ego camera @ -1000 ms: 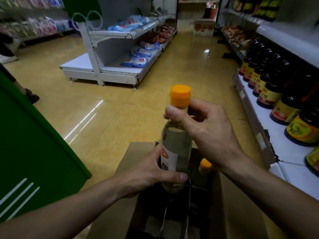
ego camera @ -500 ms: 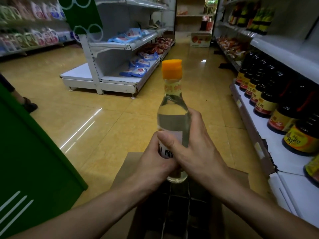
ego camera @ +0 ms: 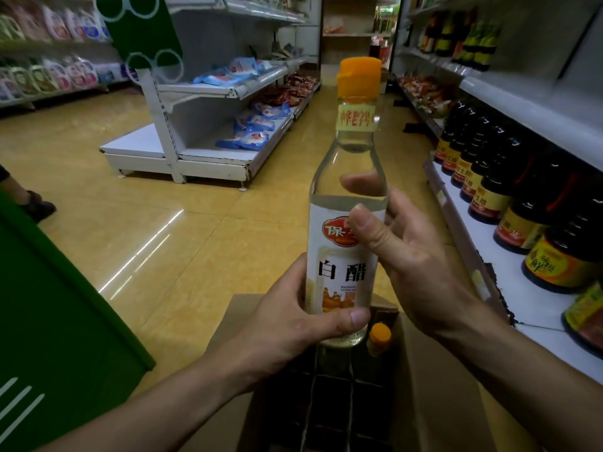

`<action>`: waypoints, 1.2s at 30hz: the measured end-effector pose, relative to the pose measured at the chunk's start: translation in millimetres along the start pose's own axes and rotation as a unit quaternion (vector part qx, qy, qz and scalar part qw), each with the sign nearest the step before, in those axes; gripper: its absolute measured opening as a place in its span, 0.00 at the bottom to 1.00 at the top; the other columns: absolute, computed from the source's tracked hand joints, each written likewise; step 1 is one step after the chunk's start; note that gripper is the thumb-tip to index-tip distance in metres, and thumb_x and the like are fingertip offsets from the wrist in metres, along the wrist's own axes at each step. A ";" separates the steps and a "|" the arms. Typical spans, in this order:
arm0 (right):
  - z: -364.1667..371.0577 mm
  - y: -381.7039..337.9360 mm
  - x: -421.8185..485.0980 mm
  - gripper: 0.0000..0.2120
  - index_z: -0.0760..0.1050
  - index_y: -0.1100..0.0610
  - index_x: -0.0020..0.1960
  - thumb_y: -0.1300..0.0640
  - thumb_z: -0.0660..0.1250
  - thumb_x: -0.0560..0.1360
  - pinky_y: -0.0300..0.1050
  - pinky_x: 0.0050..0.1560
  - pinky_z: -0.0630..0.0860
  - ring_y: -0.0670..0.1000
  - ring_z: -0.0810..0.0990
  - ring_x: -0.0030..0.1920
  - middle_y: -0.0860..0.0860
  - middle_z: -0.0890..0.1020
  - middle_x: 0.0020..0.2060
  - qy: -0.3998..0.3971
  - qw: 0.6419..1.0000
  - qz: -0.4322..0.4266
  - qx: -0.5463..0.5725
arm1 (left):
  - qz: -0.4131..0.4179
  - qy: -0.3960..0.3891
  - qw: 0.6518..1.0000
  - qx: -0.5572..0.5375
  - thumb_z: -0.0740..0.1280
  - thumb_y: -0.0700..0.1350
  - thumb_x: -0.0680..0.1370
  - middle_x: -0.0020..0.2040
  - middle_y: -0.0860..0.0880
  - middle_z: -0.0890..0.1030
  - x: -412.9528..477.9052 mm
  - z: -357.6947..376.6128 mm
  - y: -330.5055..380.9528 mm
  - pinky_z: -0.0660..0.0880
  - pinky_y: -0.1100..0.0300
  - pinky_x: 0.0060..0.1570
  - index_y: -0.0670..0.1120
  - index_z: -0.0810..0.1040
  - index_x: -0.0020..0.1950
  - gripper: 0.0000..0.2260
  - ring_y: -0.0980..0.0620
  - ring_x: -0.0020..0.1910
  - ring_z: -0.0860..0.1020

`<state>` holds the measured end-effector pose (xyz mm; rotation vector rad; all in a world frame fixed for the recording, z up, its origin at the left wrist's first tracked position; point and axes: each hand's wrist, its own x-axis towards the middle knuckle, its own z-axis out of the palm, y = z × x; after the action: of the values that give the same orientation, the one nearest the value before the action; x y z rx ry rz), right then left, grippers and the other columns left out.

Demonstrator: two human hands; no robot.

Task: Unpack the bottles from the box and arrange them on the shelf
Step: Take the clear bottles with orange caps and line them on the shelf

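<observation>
A clear vinegar bottle [ego camera: 346, 177] with an orange cap and white label stands upright in front of me, above the open cardboard box [ego camera: 434, 396]. My left hand [ego camera: 287, 324] grips its lower body, thumb across the label's bottom. My right hand [ego camera: 401, 252] holds its upper body, thumb on the label and fingers behind the glass. Inside the box a second bottle [ego camera: 378, 337] with an orange cap shows just below the held one, among dark dividers. The white shelf [ego camera: 509, 285] runs along the right.
Dark soy-sauce bottles [ego camera: 489, 197] line the right shelf, with yellow-labelled jars [ego camera: 561, 262] nearer me. A green panel [ego camera: 55, 321] stands at my left. A white gondola shelf [ego camera: 208, 125] with blue packets stands across the yellow tiled aisle. A person's foot [ego camera: 36, 207] shows at far left.
The bottle has risen out of the box and closer to the camera, its label now facing me. My right hand slid from the neck down to the upper body.
</observation>
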<state>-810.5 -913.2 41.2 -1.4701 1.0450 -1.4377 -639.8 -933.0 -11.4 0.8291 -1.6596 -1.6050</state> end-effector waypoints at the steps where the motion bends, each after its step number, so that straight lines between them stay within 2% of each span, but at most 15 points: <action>1: 0.3 -0.4 0.3 0.23 0.69 0.53 0.68 0.50 0.66 0.75 0.36 0.50 0.80 0.45 0.86 0.53 0.41 0.86 0.46 -0.010 1.000 0.003 0.005 | 0.005 0.005 1.000 0.003 0.79 0.43 0.68 0.56 0.50 0.85 0.4 -0.1 -0.3 0.82 0.59 0.51 0.53 0.74 0.65 0.28 0.50 0.55 0.85; 5: -2.3 -1.0 6.6 0.22 0.71 0.53 0.67 0.48 0.66 0.75 0.39 0.52 0.80 0.45 0.85 0.56 0.42 0.86 0.49 -0.045 0.999 0.021 -0.021 | 0.025 0.040 0.999 0.026 0.80 0.44 0.68 0.57 0.50 0.85 2.3 -1.0 -0.4 0.83 0.55 0.52 0.52 0.73 0.66 0.29 0.50 0.55 0.85; 8: -6.9 -3.4 14.4 0.23 0.71 0.50 0.68 0.45 0.65 0.75 0.42 0.55 0.81 0.42 0.83 0.58 0.39 0.85 0.52 -0.072 0.995 0.032 -0.058 | 0.032 0.058 0.998 0.017 0.80 0.44 0.69 0.56 0.49 0.85 5.0 -0.2 -1.3 0.83 0.54 0.52 0.51 0.73 0.66 0.28 0.50 0.54 0.85; 14: -13.9 5.6 23.2 0.28 0.65 0.40 0.73 0.41 0.66 0.75 0.47 0.61 0.79 0.39 0.82 0.60 0.37 0.83 0.58 -0.110 0.986 0.071 -0.104 | 0.029 0.087 0.996 0.016 0.78 0.46 0.66 0.54 0.52 0.85 18.6 -1.2 -6.9 0.83 0.57 0.50 0.53 0.74 0.64 0.28 0.53 0.52 0.85; 16: -15.9 5.7 25.5 0.26 0.69 0.42 0.71 0.36 0.66 0.76 0.43 0.56 0.79 0.37 0.82 0.59 0.37 0.84 0.58 -0.108 0.985 0.089 -0.103 | 0.027 0.088 0.996 0.015 0.78 0.47 0.67 0.54 0.51 0.85 25.0 0.8 -7.7 0.83 0.57 0.51 0.53 0.74 0.64 0.27 0.53 0.52 0.85; 18: -19.3 4.4 28.8 0.25 0.73 0.43 0.67 0.36 0.64 0.73 0.39 0.51 0.79 0.36 0.82 0.57 0.38 0.84 0.56 -0.111 0.983 0.107 -0.100 | 0.027 0.091 0.995 0.010 0.78 0.47 0.68 0.55 0.50 0.85 32.3 4.3 -9.2 0.83 0.57 0.51 0.54 0.74 0.64 0.27 0.52 0.53 0.85; 23: -31.4 1.4 36.8 0.17 0.75 0.37 0.60 0.39 0.63 0.73 0.40 0.48 0.80 0.36 0.83 0.55 0.36 0.84 0.54 -0.133 0.979 0.118 -0.100 | 0.028 0.094 0.995 0.003 0.78 0.48 0.68 0.55 0.52 0.84 47.1 10.6 -12.9 0.83 0.57 0.51 0.57 0.74 0.64 0.26 0.54 0.54 0.84; 31: -41.3 21.8 35.7 0.22 0.72 0.34 0.63 0.36 0.65 0.69 0.48 0.57 0.79 0.34 0.82 0.56 0.33 0.84 0.54 -0.148 0.972 0.161 -0.084 | 0.017 0.091 0.996 0.009 0.79 0.46 0.68 0.56 0.50 0.85 51.6 10.3 -26.1 0.83 0.59 0.51 0.55 0.74 0.66 0.28 0.52 0.55 0.85; 36: -43.4 27.6 40.2 0.23 0.73 0.35 0.65 0.36 0.65 0.70 0.53 0.61 0.80 0.36 0.82 0.57 0.34 0.84 0.55 -0.141 0.973 0.159 -0.085 | 0.015 0.094 0.996 0.001 0.79 0.40 0.71 0.55 0.50 0.86 59.0 9.4 -30.7 0.83 0.58 0.51 0.54 0.74 0.64 0.26 0.50 0.54 0.85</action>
<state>-854.2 -960.2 29.2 -1.4931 1.1799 -0.9030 -681.4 -977.2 -39.9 0.9214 -1.5341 -1.4586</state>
